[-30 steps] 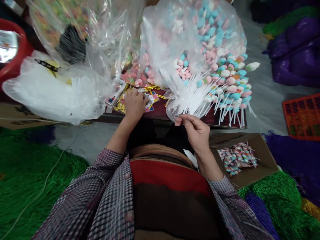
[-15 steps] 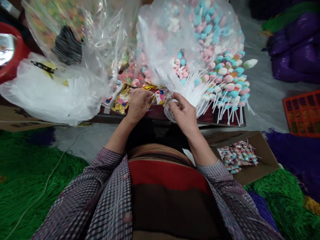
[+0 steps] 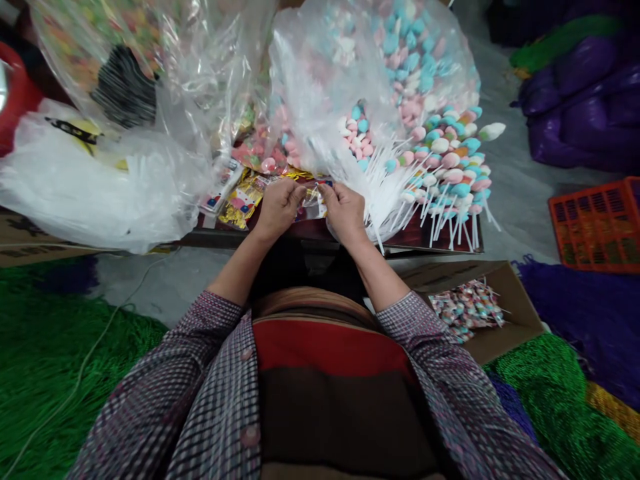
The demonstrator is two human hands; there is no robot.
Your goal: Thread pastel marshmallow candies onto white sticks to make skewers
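Observation:
Over the front edge of the dark red table (image 3: 310, 230), my left hand (image 3: 279, 205) and my right hand (image 3: 345, 210) face each other, fingertips pinched. A small clear plastic bag (image 3: 313, 199) stretches between them, gripped from both sides; whether anything is inside cannot be made out. Beside my left hand lie printed packets (image 3: 245, 199) and gold twist ties (image 3: 233, 215). To the right of my right hand fans a bundle of white sticks (image 3: 387, 190). Pink, blue and white candies on sticks (image 3: 455, 163) are piled at the table's right end.
Large clear bags of pink and blue candies (image 3: 415, 60) and of yellow-green candies (image 3: 185, 47) stand behind. A white plastic bag (image 3: 100, 187) lies left. At lower right, a cardboard box (image 3: 520, 320) holds wrapped lollipops. An orange crate (image 3: 595, 227) and purple bundles (image 3: 570, 100) are farther right.
My right hand has moved left, closer to my left hand, and now pinches the small plastic bag too. My left hand has barely shifted. The view has turned slightly right.

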